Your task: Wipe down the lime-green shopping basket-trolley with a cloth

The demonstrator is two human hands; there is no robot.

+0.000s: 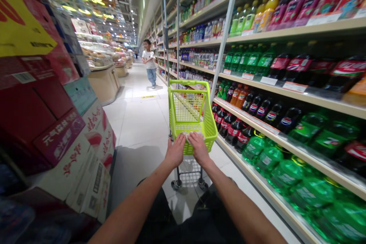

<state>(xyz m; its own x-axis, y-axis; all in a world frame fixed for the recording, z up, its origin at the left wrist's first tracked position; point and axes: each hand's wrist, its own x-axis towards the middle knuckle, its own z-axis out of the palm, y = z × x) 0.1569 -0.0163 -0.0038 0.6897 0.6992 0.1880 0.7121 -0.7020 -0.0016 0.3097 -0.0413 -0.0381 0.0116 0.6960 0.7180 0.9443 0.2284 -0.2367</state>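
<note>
A lime-green shopping cart stands just ahead of me, its basket on a grey wheeled frame. Both my hands are at the basket's near rim with fingers bent over it. Between them lies a thin crumpled whitish cloth, perhaps a wipe. My right hand is closed over the cloth, which shows on both sides of its fingers. Just beside it, my left hand is closed at the cloth's left edge, fingers together. The undersides of my fingers are hidden. Nothing shows inside the basket.
Shelves of bottled drinks line the right side, with big green bottles at the bottom. Stacked cartons rise close on the left. Along the tiled aisle a person stands ahead, near a food counter.
</note>
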